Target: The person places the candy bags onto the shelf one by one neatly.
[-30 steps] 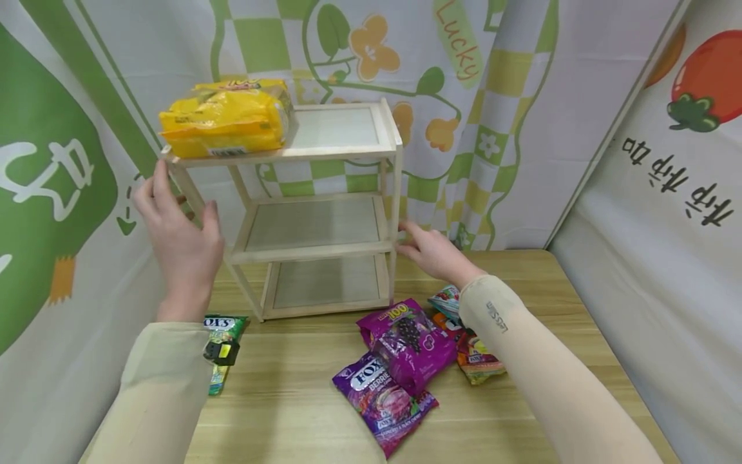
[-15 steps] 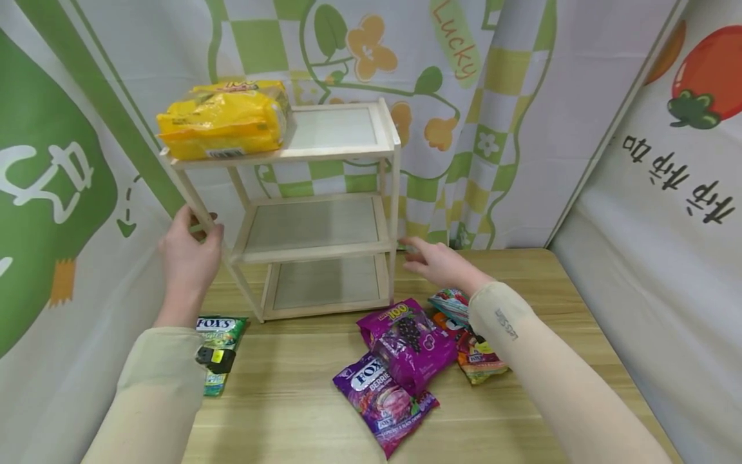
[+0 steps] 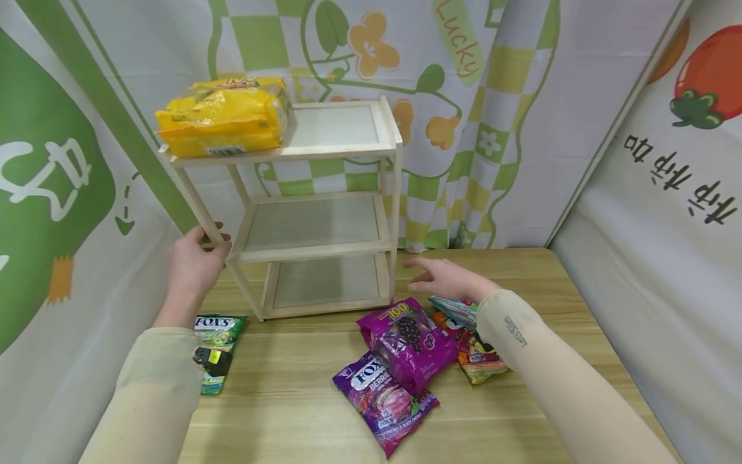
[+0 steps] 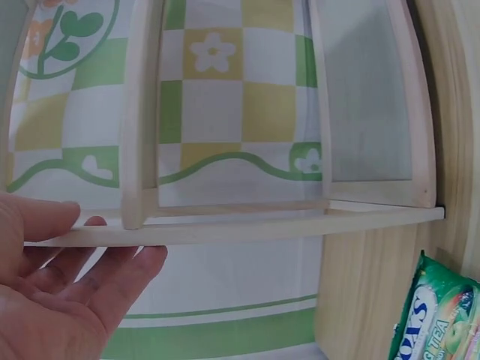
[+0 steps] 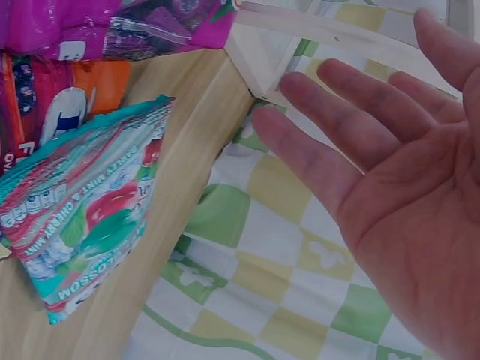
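Observation:
My left hand (image 3: 198, 261) grips the left front post of a three-tier wooden shelf (image 3: 313, 252). In the left wrist view the thumb lies on one side of the post (image 4: 247, 229) and the fingers (image 4: 131, 281) on the other. My right hand (image 3: 446, 278) is beside the shelf's right side, apart from it, its fingers spread and holding nothing. A yellow packet (image 3: 223, 122) lies on the left of the top tier. Nearest my right hand are a purple grape packet (image 3: 414, 341) and a teal mint-and-cherry packet (image 5: 97, 202) on the table.
A purple Fox's berries packet (image 3: 382, 403) lies partly under the grape packet at the table's front. An orange-red packet (image 3: 480, 361) is by my right sleeve. A green Fox's packet (image 3: 223, 328) lies left of the shelf. Printed curtains (image 3: 522, 161) enclose the table (image 3: 278, 399).
My left hand has slid down from the shelf's top left corner to its left front post. My right hand has moved down and away from the right post.

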A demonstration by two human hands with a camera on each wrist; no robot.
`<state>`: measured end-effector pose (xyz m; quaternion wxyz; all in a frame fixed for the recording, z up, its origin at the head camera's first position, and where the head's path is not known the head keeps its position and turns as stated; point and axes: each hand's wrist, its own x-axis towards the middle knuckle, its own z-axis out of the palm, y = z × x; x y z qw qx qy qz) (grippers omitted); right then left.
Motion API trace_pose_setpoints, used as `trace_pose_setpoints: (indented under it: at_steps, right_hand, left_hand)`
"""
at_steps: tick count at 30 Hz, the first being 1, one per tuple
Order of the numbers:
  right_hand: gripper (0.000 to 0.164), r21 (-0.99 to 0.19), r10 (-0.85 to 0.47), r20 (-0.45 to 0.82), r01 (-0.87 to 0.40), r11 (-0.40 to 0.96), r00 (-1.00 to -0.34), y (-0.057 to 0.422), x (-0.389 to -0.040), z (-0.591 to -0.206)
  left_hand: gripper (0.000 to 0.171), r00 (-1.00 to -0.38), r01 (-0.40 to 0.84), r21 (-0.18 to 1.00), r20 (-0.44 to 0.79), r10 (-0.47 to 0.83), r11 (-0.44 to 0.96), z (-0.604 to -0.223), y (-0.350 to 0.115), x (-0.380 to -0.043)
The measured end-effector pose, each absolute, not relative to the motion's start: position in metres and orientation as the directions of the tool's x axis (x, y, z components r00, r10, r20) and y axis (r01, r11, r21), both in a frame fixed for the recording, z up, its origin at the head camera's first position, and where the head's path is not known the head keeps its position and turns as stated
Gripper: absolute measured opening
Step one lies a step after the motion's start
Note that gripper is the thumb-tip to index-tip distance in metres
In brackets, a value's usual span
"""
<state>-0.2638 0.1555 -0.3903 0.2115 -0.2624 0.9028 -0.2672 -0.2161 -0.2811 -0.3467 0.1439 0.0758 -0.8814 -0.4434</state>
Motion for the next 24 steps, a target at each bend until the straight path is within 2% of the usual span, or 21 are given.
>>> trace_pose_setpoints:
  at_steps: [4,12,24]
  right_hand:
    - [0.061,-0.594,-0.590,-0.284,-0.344,0.727,-0.755,0.158,-0.262,-0.394]
    - [0.061,-0.629,-0.548,-0.414,-0.207,0.750,-0.727,0.159,-0.259,-0.400]
    - [0.061,-0.593,-0.464,-0.486,-0.110,0.798,-0.741,0.157,-0.252,-0.411]
  left_hand:
    - [0.041,-0.953,-0.037,0.793,0.156,-0.261,0.609,-0.352,-0.282,-0.218]
    - [0.041,-0.965,-0.099,0.787,0.073,-0.250,0.609,-0.354,-0.282,-0.221]
    - [0.042,-0.972,-0.160,0.745,-0.003,-0.236,0.648,-0.352,-0.284,-0.222]
